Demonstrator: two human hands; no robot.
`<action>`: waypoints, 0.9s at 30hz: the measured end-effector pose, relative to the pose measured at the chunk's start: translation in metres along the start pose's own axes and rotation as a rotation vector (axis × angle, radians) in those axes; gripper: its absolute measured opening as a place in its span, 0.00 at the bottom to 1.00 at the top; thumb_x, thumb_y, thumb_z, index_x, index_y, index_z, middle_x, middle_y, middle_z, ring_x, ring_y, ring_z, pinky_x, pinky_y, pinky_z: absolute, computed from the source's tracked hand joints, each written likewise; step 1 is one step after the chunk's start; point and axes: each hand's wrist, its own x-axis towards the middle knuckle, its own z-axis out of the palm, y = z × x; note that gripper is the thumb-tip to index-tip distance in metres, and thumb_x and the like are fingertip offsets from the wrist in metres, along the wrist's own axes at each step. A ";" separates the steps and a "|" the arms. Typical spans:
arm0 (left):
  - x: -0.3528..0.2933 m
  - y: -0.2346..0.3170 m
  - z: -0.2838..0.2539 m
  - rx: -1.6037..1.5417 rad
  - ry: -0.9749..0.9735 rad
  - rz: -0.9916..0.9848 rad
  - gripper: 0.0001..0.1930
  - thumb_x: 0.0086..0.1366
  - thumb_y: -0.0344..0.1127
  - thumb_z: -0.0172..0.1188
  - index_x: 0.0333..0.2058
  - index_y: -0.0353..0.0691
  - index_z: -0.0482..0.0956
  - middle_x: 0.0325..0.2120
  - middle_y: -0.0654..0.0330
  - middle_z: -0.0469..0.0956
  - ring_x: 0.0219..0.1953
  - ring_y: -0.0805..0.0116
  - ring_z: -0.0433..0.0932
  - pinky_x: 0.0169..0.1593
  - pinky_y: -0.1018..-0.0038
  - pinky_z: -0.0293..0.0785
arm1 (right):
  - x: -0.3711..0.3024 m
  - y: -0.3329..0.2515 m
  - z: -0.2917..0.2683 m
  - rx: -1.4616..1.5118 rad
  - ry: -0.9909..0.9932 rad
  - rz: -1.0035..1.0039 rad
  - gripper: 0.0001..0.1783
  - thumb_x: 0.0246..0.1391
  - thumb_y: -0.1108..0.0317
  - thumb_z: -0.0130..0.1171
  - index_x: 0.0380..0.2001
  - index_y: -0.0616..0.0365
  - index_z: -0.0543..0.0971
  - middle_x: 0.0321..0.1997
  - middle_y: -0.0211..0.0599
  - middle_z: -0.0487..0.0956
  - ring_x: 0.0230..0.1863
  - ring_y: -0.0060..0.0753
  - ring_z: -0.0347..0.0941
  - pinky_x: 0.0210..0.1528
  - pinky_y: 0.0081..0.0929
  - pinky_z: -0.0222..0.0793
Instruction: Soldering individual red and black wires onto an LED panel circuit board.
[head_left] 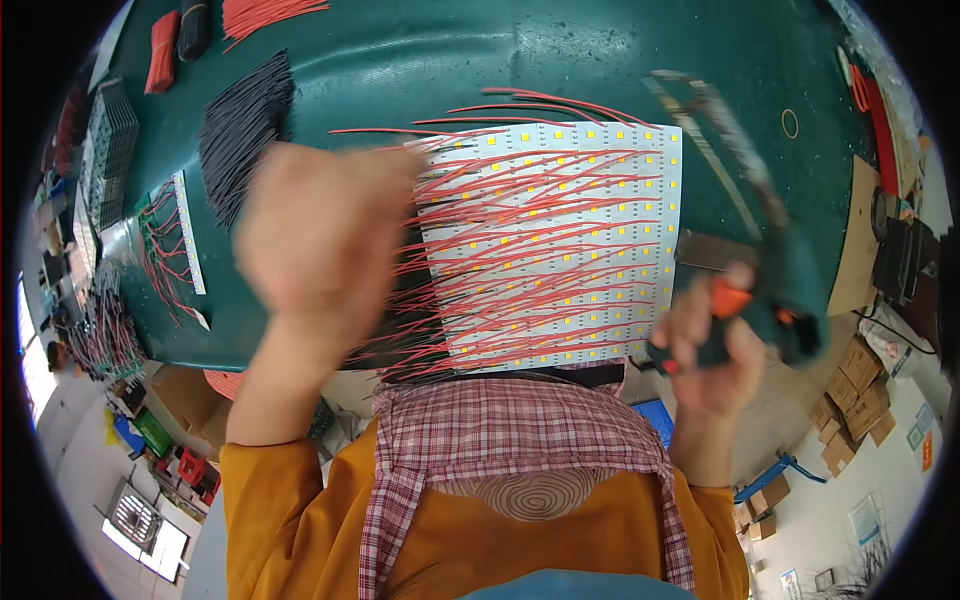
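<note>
A white LED board panel (650, 200) with yellow LEDs lies in front of me, many red wires (540, 215) running across it in rows. Black wires (410, 325) stick out past its left edge. My left hand (315, 230), blurred by motion, is closed above that upper left edge, its fingertips close to the wires. What it pinches, if anything, is too smeared to see. To the right of the panel my right hand (710, 350) grips a dark green soldering gun (785, 275) with an orange trigger. Its long metal front end (730, 135) points up and left, blurred, over the mat.
A green mat (590, 50) covers the table. Loose black wires (245, 125) lie at the upper left, with red wire bundles (163, 52) behind. A small wired LED strip (190, 235) lies left. A rubber band (790, 123) and a cardboard box (853, 240) are at the right.
</note>
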 end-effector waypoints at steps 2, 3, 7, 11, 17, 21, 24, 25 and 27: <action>0.026 -0.003 -0.018 0.078 0.113 -0.019 0.14 0.47 0.20 0.65 0.35 0.39 0.85 0.28 0.62 0.83 0.30 0.63 0.77 0.36 0.70 0.71 | -0.010 -0.030 0.023 0.013 0.085 -0.057 0.26 0.61 0.58 0.59 0.59 0.51 0.65 0.29 0.29 0.71 0.19 0.20 0.63 0.28 0.27 0.65; 0.035 -0.004 -0.022 0.160 0.115 0.052 0.15 0.48 0.19 0.65 0.36 0.39 0.85 0.28 0.62 0.82 0.31 0.63 0.77 0.36 0.69 0.72 | -0.013 -0.039 0.033 0.000 0.119 -0.090 0.28 0.61 0.59 0.60 0.61 0.51 0.64 0.30 0.28 0.71 0.20 0.19 0.63 0.28 0.26 0.64; 0.028 -0.002 0.009 0.129 -0.108 0.126 0.15 0.48 0.25 0.62 0.38 0.40 0.85 0.30 0.64 0.81 0.36 0.63 0.77 0.39 0.67 0.72 | -0.005 -0.016 0.066 -0.365 0.233 -0.127 0.22 0.52 0.76 0.66 0.50 0.58 0.72 0.33 0.34 0.77 0.34 0.29 0.74 0.38 0.27 0.72; 0.023 0.004 0.019 0.163 -0.134 0.146 0.15 0.48 0.28 0.61 0.37 0.40 0.85 0.31 0.66 0.81 0.35 0.65 0.76 0.38 0.66 0.71 | -0.015 0.000 0.033 -0.590 0.054 0.193 0.09 0.55 0.73 0.63 0.39 0.59 0.78 0.32 0.32 0.79 0.34 0.30 0.73 0.42 0.28 0.70; 0.024 0.007 0.016 0.065 -0.142 0.029 0.13 0.47 0.25 0.63 0.35 0.38 0.84 0.30 0.65 0.80 0.29 0.65 0.75 0.31 0.70 0.71 | -0.024 -0.001 0.028 -0.825 0.037 0.219 0.08 0.54 0.73 0.61 0.39 0.59 0.79 0.31 0.31 0.80 0.36 0.34 0.73 0.46 0.33 0.68; 0.022 0.006 0.019 -0.079 -0.086 -0.031 0.13 0.46 0.21 0.63 0.34 0.37 0.83 0.29 0.63 0.80 0.28 0.63 0.75 0.30 0.71 0.71 | -0.026 -0.001 0.027 -0.989 -0.003 0.217 0.10 0.53 0.72 0.63 0.40 0.58 0.80 0.33 0.32 0.82 0.40 0.36 0.75 0.44 0.34 0.70; 0.017 0.007 0.022 -0.113 -0.106 -0.020 0.14 0.47 0.22 0.62 0.35 0.37 0.83 0.29 0.63 0.80 0.30 0.64 0.76 0.33 0.70 0.71 | -0.030 0.000 0.025 -1.105 -0.039 0.225 0.11 0.51 0.71 0.65 0.40 0.55 0.81 0.33 0.32 0.82 0.43 0.39 0.76 0.43 0.36 0.73; 0.017 0.006 0.024 -0.118 -0.126 -0.013 0.13 0.48 0.23 0.62 0.36 0.38 0.83 0.29 0.63 0.80 0.32 0.64 0.76 0.34 0.69 0.71 | -0.032 0.002 0.024 -1.105 -0.038 0.223 0.11 0.51 0.71 0.65 0.40 0.55 0.81 0.33 0.32 0.82 0.43 0.39 0.76 0.43 0.36 0.73; 0.020 0.009 0.024 -0.037 -0.155 0.017 0.13 0.48 0.26 0.63 0.36 0.38 0.83 0.29 0.64 0.80 0.33 0.65 0.77 0.36 0.69 0.71 | -0.035 0.007 0.021 -1.276 0.020 0.203 0.13 0.47 0.69 0.67 0.39 0.52 0.81 0.32 0.35 0.82 0.40 0.44 0.78 0.40 0.39 0.75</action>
